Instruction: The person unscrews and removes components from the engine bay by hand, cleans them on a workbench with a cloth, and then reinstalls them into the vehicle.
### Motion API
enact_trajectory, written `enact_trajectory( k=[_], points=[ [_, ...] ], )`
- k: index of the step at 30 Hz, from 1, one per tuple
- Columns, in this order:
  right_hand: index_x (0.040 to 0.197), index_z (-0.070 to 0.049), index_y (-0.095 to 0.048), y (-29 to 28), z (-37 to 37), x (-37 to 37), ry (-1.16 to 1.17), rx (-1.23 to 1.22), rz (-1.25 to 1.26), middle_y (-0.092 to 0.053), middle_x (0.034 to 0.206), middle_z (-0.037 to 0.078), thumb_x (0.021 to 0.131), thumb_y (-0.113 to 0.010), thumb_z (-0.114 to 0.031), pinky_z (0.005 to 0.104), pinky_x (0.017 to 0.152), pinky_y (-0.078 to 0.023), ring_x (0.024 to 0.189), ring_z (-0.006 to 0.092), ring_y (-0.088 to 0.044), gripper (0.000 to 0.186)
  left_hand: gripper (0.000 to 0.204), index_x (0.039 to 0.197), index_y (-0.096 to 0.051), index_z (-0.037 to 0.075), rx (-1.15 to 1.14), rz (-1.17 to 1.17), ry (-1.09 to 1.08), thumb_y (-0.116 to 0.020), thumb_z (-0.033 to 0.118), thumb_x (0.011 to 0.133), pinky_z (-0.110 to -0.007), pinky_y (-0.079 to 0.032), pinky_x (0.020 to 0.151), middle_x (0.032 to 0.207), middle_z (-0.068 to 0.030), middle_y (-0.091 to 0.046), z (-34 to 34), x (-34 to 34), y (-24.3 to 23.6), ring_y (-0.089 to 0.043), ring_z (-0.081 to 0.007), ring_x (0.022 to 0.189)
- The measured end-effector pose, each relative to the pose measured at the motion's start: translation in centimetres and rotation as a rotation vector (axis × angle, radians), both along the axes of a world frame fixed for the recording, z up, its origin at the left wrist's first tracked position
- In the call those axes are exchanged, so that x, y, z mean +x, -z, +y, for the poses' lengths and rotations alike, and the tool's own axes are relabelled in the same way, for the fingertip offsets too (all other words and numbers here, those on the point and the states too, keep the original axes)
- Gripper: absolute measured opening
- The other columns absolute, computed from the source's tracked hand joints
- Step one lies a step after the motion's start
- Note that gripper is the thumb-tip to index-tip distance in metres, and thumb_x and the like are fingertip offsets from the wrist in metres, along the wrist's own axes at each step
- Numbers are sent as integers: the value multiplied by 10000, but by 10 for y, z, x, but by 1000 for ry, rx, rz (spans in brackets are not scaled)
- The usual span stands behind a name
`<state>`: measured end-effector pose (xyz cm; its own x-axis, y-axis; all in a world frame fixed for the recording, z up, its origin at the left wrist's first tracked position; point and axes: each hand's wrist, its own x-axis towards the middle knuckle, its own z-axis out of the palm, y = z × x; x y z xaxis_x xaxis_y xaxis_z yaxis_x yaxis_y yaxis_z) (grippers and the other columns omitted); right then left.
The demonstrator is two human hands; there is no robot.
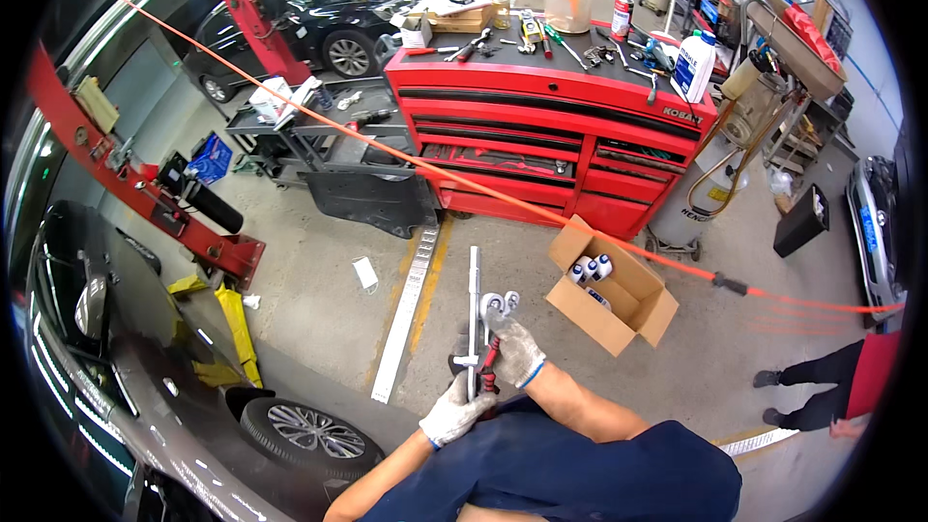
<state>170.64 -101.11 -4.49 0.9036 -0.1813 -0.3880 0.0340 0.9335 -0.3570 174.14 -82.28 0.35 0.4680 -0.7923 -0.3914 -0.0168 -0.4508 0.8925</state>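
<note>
My left hand [452,413], in a white work glove, is closed around the lower end of a long silver bar [474,300] with a short crosspiece near its base. The bar points away from me. My right hand [518,353], also gloved, grips ratchet wrenches [493,305] just right of the bar; two round heads stick out past the fingers. A red and black handle [489,377] runs down between both hands, its lower end close to my left fingers. Something dark sits behind the bar, too hidden to name.
An orange hose [358,139] stretches across the view. Ahead stands a red tool chest [503,116] topped with tools. An open cardboard box [592,319] with white bottles lies right. A dark car [155,367] is at left, a lift post [145,164] beyond. Another person [841,382] stands right.
</note>
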Motion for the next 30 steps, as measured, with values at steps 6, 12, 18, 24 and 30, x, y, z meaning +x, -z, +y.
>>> enact_trajectory(
  k=[6, 12, 18, 24, 30],
  points=[
    [1220, -75, -649, -44, -35, 62, -66, -178, -134, -741, 1047, 106, 955, -785, -288, 425, 839, -618, 928, 248, -736, 366, 621, 1456, -503, 24, -10, 67, 256, -777, 311, 979, -362, -525, 1007, 1216, -137, -706, -43, 105, -4, -664, -207, 1134],
    [919, -3, -688, -111, -111, 103, -45, -640, 96, -695, 752, 102, 935, -701, -186, 321, 668, -562, 669, 196, -685, 184, 707, 1555, -441, 32, -21, -150, 359, -726, 355, 995, -389, -511, 1090, 1339, -200, -685, -101, 186, -34, -661, -291, 1279],
    [952, -17, -640, -168, -285, 156, 88, -994, 389, -618, 747, 85, 789, -656, -95, 341, 609, -560, 641, 209, -654, 181, 638, 1503, -497, 1, 209, -247, 125, -721, 298, 986, -392, -534, 1078, 1325, -202, -698, -110, 238, 14, -682, -305, 1239],
    [901, -23, -651, -204, -507, 256, -51, -1702, 985, -647, 696, 107, 878, -597, -175, 440, 412, -496, 482, 248, -600, 164, 687, 1464, -579, 65, 646, -301, -88, -703, 473, 925, -423, -522, 1063, 1313, -194, -717, -68, 258, 107, -694, -352, 1209],
    [1343, -62, -668, -150, -700, 331, -355, -2406, 1270, -692, 1289, 267, 1049, -391, -472, 528, 973, -548, 1195, 444, -673, 575, 619, 1381, -619, -42, 691, -74, -579, -662, 398, 948, -420, -542, 1026, 1233, -264, -733, -4, 222, 196, -725, -369, 1148]
  ],
)
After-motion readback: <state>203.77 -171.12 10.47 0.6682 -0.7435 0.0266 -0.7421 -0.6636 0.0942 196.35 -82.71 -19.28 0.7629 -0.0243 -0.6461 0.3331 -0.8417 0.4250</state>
